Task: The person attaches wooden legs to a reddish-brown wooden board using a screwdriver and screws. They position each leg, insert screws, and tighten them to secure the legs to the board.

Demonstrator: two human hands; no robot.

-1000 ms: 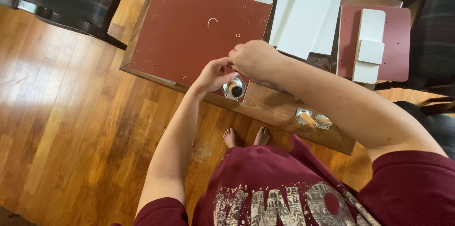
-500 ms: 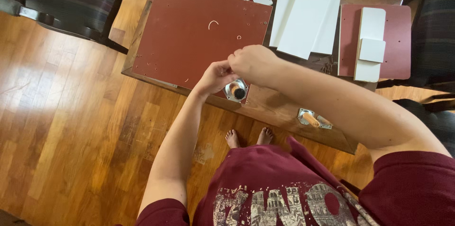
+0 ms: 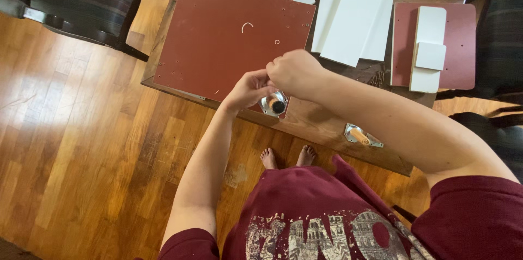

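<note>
A metal mounting plate (image 3: 274,103) at the red panel's (image 3: 218,36) near edge is touched by both hands: left hand (image 3: 248,88), right hand (image 3: 294,72).

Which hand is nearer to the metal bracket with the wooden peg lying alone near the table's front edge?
The right. The right hand sits up and left of that bracket, its forearm passing just above it. The left hand is farther left, beside the other round metal fitting.
</note>
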